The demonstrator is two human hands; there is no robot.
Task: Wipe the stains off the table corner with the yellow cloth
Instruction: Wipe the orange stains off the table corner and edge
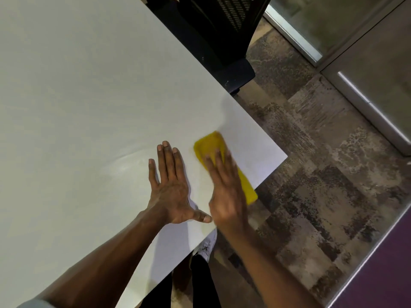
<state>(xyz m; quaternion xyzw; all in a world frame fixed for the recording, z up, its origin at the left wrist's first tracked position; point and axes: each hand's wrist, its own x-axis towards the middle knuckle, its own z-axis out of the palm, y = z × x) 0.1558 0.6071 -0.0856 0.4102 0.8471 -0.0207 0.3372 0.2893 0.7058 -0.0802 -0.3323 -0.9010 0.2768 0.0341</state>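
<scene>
- Near the table corner [277, 153], the yellow cloth [210, 144] lies flat on the table [89, 85]; its long axis runs from the near edge away from the person.
- The right hand [224, 190] presses it with straight fingers, not clenched; blurred.
- The left hand [171, 187] rests spread just beside, holding nothing.
- The bare corner lies right of the cloth; the next stroke likely goes that way.

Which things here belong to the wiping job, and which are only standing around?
For the job: yellow cloth; right hand pressing on it; left hand flat beside it; table corner.
Not part of it: black mesh chair; patterned carpet; white shoe.
</scene>
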